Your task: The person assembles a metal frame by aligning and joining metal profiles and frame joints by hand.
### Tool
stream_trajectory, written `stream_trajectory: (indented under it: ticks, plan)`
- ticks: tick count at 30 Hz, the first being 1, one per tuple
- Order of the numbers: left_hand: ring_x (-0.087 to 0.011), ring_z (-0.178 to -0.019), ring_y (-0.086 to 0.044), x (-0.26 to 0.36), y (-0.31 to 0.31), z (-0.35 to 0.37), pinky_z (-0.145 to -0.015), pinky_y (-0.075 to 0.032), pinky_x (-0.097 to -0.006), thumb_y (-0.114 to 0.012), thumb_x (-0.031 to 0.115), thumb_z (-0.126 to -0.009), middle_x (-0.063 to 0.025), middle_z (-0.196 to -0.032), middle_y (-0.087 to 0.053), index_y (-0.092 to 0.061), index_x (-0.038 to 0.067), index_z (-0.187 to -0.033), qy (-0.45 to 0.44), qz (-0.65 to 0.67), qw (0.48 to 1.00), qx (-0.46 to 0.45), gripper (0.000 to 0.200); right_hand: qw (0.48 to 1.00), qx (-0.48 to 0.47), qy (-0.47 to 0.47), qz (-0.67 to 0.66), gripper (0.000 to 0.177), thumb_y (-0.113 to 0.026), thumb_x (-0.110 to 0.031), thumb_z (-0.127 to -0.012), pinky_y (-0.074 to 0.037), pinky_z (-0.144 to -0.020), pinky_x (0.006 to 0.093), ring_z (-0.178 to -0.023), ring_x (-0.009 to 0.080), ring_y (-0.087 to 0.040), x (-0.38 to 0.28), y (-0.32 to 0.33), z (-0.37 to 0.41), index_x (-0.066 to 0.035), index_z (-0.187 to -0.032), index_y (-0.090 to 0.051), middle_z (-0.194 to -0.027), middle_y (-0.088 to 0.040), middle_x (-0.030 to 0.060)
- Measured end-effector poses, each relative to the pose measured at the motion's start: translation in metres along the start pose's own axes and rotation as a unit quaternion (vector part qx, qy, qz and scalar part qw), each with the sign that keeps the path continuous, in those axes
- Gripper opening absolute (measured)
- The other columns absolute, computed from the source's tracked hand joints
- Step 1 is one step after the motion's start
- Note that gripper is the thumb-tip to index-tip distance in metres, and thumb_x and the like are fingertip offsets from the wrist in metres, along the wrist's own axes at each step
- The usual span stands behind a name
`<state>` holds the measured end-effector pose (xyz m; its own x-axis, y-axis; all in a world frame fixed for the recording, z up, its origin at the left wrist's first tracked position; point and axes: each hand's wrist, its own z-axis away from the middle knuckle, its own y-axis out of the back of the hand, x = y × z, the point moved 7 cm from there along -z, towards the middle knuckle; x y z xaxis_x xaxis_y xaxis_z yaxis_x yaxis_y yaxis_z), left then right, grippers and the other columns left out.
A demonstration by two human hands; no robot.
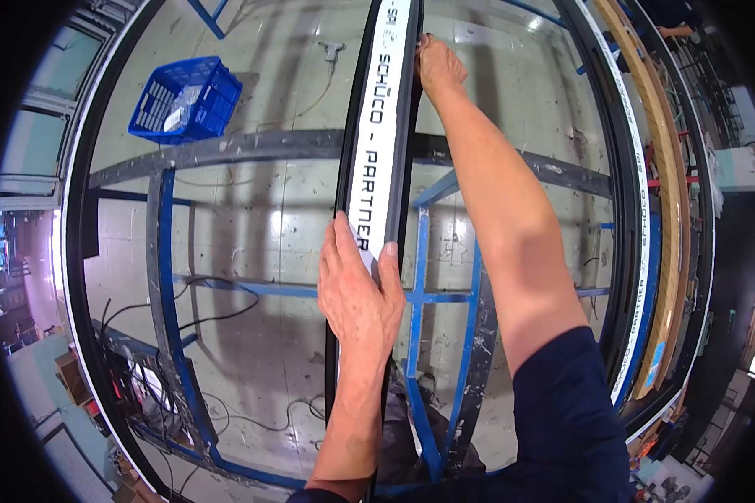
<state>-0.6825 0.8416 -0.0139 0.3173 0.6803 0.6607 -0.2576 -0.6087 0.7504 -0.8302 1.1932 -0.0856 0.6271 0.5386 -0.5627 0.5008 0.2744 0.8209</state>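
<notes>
A long dark frame profile point(377, 126) with a white protective strip lettered "SCHÜCO - PARTNER" runs lengthwise through the middle of the head view. My left hand point(356, 293) lies on its near part, fingers stretched along the left edge and thumb apart on the right edge. Further up, my right hand point(441, 69) is closed against the profile's right side. Its fingertips meet the dark edge, and whatever they pinch is too small or hidden to make out.
Blue and dark metal trestles point(268, 149) stand beneath the profile. A blue plastic crate point(214, 101) holding clear bags is at upper left, near a corded tool point(330, 50) on the floor. Cables point(252, 422) trail below. Another lettered profile point(642, 251) and wooden strip point(669, 210) flank the right side.
</notes>
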Motion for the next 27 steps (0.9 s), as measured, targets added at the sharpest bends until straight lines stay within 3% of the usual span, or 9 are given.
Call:
stream_trajectory:
  ticks: [4, 5, 6, 8, 10, 12, 19, 22, 27]
  plan:
    - [-0.0498, -0.13, -0.052, -0.002, 0.001, -0.008, -0.106, -0.045, -0.0554, -0.065, 0.031, -0.097, -0.0331, -0.145, -0.049, -0.042, -0.006, -0.149, 0.025, 0.024, 0.999, -0.022, 0.068, 0.999, 0.005, 0.018, -0.035, 0.045, -0.038, -0.038, -0.109, -0.049, -0.094, 0.057, -0.107, 0.0494, -0.066, 0.003, -0.003, 0.008, -0.003, -0.127, -0.061, -0.108, -0.072, 0.0279]
    - [-0.0464, -0.126, -0.056, -0.004, 0.0, -0.007, -0.103, -0.048, -0.0513, -0.062, 0.033, -0.099, -0.0268, -0.145, -0.05, -0.041, -0.004, -0.15, 0.018, 0.006, 1.0, -0.015, 0.066, 0.999, -0.019, 0.018, -0.035, 0.045, -0.039, -0.037, -0.109, -0.048, -0.096, 0.0573, -0.11, 0.0496, -0.065, 0.004, -0.001, 0.038, -0.001, -0.13, -0.057, -0.111, -0.071, 0.0295]
    - [-0.0462, -0.127, -0.056, -0.006, 0.0, -0.005, -0.103, -0.048, -0.0514, -0.062, 0.034, -0.099, -0.0266, -0.145, -0.05, -0.041, -0.003, -0.151, 0.019, 0.006, 1.0, -0.015, 0.067, 0.997, -0.01, 0.078, -0.023, 0.044, -0.043, -0.03, -0.108, -0.042, -0.102, 0.059, -0.123, 0.0482, -0.058, -0.001, 0.01, 0.077, 0.005, -0.134, -0.051, -0.127, -0.064, 0.033]
    - [-0.0457, -0.128, -0.056, -0.006, 0.0, -0.006, -0.103, -0.048, -0.0515, -0.062, 0.036, -0.1, -0.0263, -0.146, -0.05, -0.041, -0.002, -0.151, 0.02, 0.003, 1.0, -0.013, 0.067, 0.977, 0.024, 0.198, 0.075, 0.051, -0.052, -0.022, -0.104, -0.024, -0.122, 0.0583, -0.148, 0.0431, -0.036, -0.002, 0.036, 0.176, 0.009, -0.143, -0.049, -0.149, -0.05, 0.028]
    - [-0.0453, -0.128, -0.055, -0.006, 0.0, -0.006, -0.103, -0.048, -0.0518, -0.062, 0.036, -0.1, -0.0258, -0.146, -0.05, -0.041, -0.001, -0.152, 0.025, 0.009, 1.0, -0.015, 0.066, 0.965, -0.018, 0.25, 0.075, 0.055, -0.053, -0.021, -0.103, -0.017, -0.126, 0.0573, -0.152, 0.0428, -0.03, -0.007, 0.054, 0.264, 0.008, -0.148, -0.046, -0.153, -0.049, 0.0248]
    - [-0.0454, -0.128, -0.055, -0.005, -0.001, -0.006, -0.103, -0.048, -0.0518, -0.062, 0.036, -0.1, -0.0258, -0.145, -0.05, -0.041, 0.0, -0.152, 0.021, 0.01, 1.0, -0.013, 0.066, 0.977, -0.038, 0.207, 0.027, 0.054, -0.053, -0.02, -0.102, -0.015, -0.126, 0.0579, -0.153, 0.0429, -0.027, -0.001, 0.055, 0.293, 0.008, -0.148, -0.047, -0.155, -0.048, 0.0228]
    - [-0.0449, -0.13, -0.054, -0.004, -0.001, -0.005, -0.104, -0.047, -0.0518, -0.061, 0.036, -0.101, -0.0256, -0.146, -0.05, -0.041, -0.002, -0.151, 0.023, 0.002, 0.999, -0.022, 0.066, 0.977, 0.017, 0.211, 0.033, 0.048, -0.05, -0.019, -0.104, -0.014, -0.126, 0.0582, -0.154, 0.0411, -0.027, -0.008, 0.047, 0.244, 0.007, -0.145, -0.051, -0.156, -0.048, 0.0179]
    - [-0.0488, -0.131, -0.051, -0.004, -0.001, -0.006, -0.106, -0.046, -0.0551, -0.061, 0.035, -0.1, -0.0328, -0.148, -0.044, -0.039, -0.005, -0.151, 0.028, 0.025, 0.999, -0.039, 0.068, 0.974, 0.023, 0.216, 0.057, 0.048, -0.048, -0.02, -0.105, -0.015, -0.126, 0.0578, -0.153, 0.0404, -0.029, -0.011, 0.043, 0.225, 0.006, -0.145, -0.052, -0.155, -0.05, 0.0171]
    - [-0.0492, -0.132, -0.05, -0.005, 0.0, -0.006, -0.106, -0.045, -0.0556, -0.062, 0.034, -0.1, -0.0331, -0.149, -0.044, -0.039, -0.005, -0.151, 0.03, 0.029, 0.998, -0.046, 0.068, 0.975, 0.023, 0.209, 0.068, 0.048, -0.046, -0.02, -0.105, -0.019, -0.125, 0.0584, -0.152, 0.0377, -0.033, -0.013, 0.029, 0.167, 0.004, -0.147, -0.052, -0.153, -0.052, 0.0177]
